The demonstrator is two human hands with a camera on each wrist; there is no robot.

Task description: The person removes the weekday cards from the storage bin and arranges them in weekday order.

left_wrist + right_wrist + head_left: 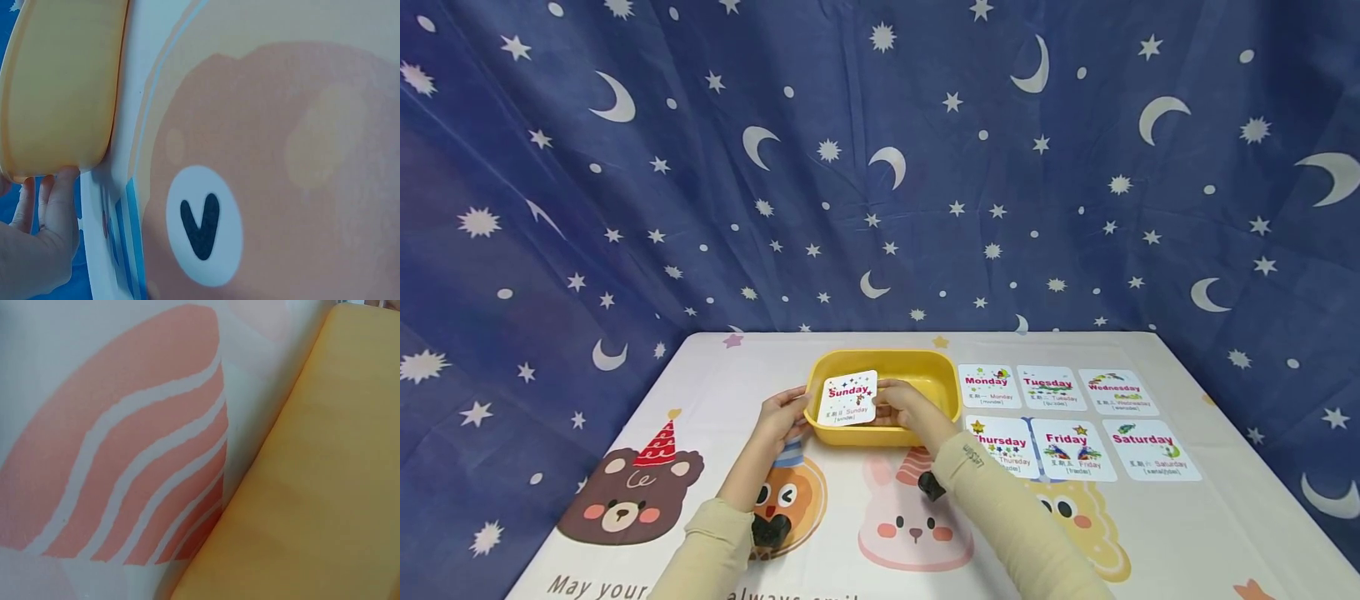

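A yellow plastic tray [880, 437] stands on the table, its front wall filling the right of the right wrist view. My left hand [780, 419] grips the tray's left end, fingertips at the rim, as the left wrist view also shows. My right hand [912, 406] reaches over the front rim and holds a white Sunday card [848, 398] by its right edge. Tilted up with its print toward me, the card overlaps the tray's left part. The right fingers are partly hidden behind the card and lie outside the right wrist view.
Right of the tray lie two rows of cards: Monday [988, 387], Tuesday [1052, 389] and Wednesday [1118, 392] behind, Thursday [1002, 447], Friday [1072, 451] and Saturday [1152, 451] in front. My right sleeve [1000, 500] passes close by Thursday. A starry blue curtain [880, 250] hangs behind.
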